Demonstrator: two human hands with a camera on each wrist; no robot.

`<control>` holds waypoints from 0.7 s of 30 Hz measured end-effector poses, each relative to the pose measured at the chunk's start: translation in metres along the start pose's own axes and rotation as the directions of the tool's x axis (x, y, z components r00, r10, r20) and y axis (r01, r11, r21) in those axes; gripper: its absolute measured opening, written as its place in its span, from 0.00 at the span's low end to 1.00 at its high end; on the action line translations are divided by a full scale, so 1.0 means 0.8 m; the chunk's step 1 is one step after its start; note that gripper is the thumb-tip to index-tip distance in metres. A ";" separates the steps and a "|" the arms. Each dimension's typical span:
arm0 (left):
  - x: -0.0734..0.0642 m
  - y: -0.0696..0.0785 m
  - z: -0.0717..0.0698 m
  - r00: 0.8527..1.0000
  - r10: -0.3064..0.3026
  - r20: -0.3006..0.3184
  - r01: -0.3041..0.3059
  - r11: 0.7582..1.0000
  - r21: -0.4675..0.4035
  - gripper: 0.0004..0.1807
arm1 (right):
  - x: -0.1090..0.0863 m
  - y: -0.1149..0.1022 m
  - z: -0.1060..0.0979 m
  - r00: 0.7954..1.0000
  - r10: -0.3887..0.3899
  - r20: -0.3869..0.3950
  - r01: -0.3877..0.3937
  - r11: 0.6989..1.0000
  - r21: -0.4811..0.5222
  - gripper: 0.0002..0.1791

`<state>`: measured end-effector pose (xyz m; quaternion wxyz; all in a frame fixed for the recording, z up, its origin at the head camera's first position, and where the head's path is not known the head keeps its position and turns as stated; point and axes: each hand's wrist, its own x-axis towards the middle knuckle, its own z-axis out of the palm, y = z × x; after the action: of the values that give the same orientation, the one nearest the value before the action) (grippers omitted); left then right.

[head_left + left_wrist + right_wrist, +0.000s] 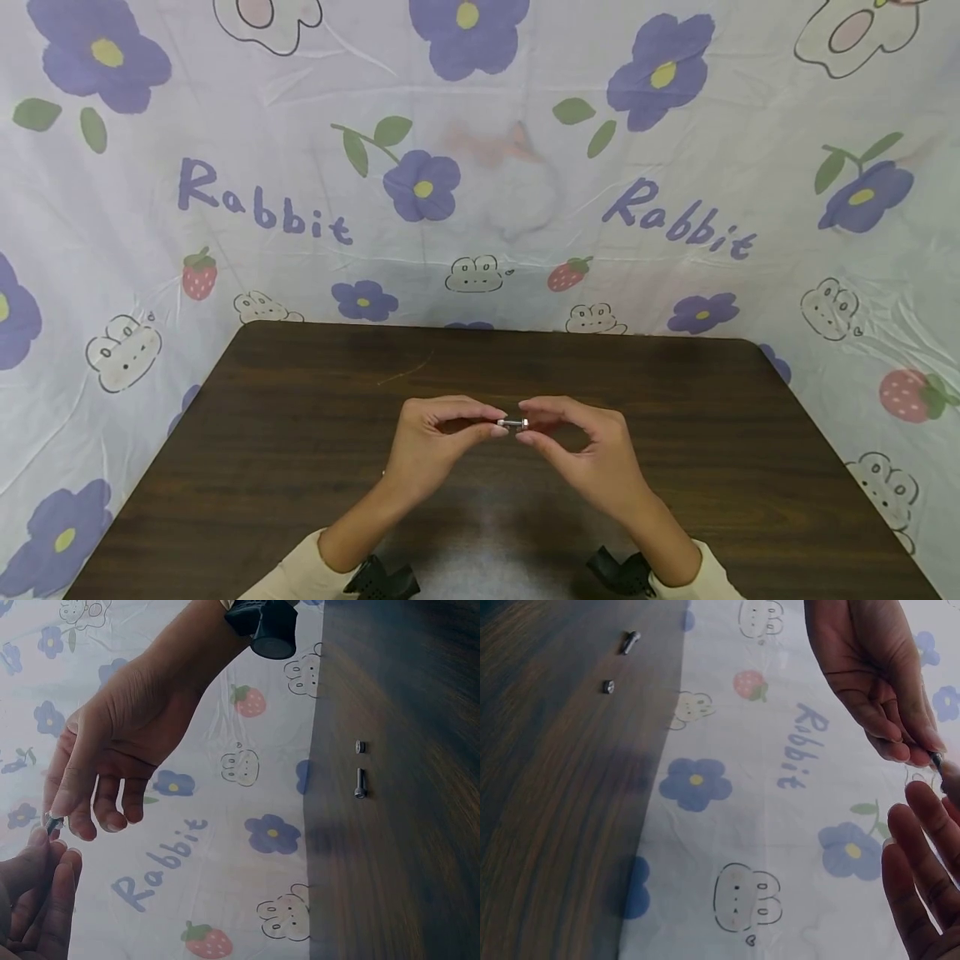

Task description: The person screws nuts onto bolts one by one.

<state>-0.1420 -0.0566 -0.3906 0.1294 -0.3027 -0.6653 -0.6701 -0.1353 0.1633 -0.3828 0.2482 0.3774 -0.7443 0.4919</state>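
Observation:
A small silver bolt [513, 423] lies roughly level between the two hands, its wider end toward the right. My left hand [431, 437] pinches the narrower end between thumb and index finger. Around the wider end, my right hand [588, 442] curves its thumb and index finger; whether that end is a head or a nut is too small to tell. In the left wrist view, the right hand [127, 742] has its other fingers loosely bent beside the bolt [52, 823]. The right wrist view shows the left hand [877, 675] gripping the bolt [936, 760].
On the dark wooden table [315, 467] lie a loose bolt [360, 784] and a small nut-like piece [361, 747], both seen in the wrist views only. A printed cloth [480, 125] hangs behind the table and along its sides.

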 end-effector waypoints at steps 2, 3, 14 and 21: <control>0.001 0.000 0.000 1.000 -0.003 0.001 0.003 1.000 -0.003 0.06 | 0.001 -0.001 0.000 1.000 -0.011 -0.005 0.011 1.000 0.001 0.20; 0.001 0.000 0.000 1.000 -0.005 0.003 0.005 1.000 -0.005 0.06 | 0.001 -0.001 -0.001 1.000 -0.012 -0.007 0.012 1.000 -0.001 0.20; -0.001 -0.002 0.001 1.000 -0.003 0.004 0.003 1.000 -0.008 0.06 | -0.001 0.001 -0.002 1.000 -0.019 0.001 0.019 1.000 -0.006 0.16; -0.001 -0.002 0.002 1.000 -0.009 0.010 0.010 1.000 -0.005 0.06 | -0.002 0.003 -0.002 1.000 -0.011 0.022 0.011 1.000 0.021 0.13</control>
<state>-0.1421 -0.0551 -0.3921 0.1220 -0.3033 -0.6657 -0.6708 -0.1367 0.1657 -0.3846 0.2387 0.3895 -0.7396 0.4942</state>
